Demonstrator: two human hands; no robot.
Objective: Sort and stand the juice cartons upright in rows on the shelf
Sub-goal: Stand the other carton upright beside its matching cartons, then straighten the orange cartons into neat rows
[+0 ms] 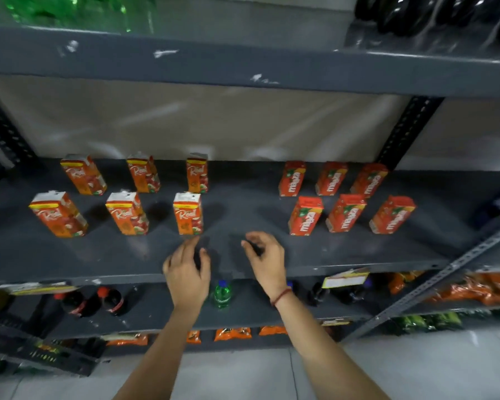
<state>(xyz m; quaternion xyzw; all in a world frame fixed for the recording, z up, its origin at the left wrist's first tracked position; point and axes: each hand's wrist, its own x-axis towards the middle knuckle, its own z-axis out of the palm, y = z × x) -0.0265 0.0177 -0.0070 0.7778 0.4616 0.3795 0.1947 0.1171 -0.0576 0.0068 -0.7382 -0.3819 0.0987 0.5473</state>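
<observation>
On the dark grey shelf (234, 203) stand two groups of juice cartons, all upright. At the left, several orange Real cartons (187, 214) form two rows of three. At the right, several red-orange Maaza cartons (306, 215) form two rows of three as well. My left hand (186, 272) hovers over the shelf's front edge, just below the nearest Real carton, fingers apart and holding nothing. My right hand (266, 259), with a red thread on its wrist, is beside it with its fingers curled loosely and apart, empty.
A shelf above (243, 67) carries green bottles (78, 10) and dark bottles (416, 13). The lower shelf holds cola bottles (110, 301) and a green bottle (223, 294). Orange snack packs (231, 333) lie lower down. A slanted metal upright (433, 284) crosses at the right.
</observation>
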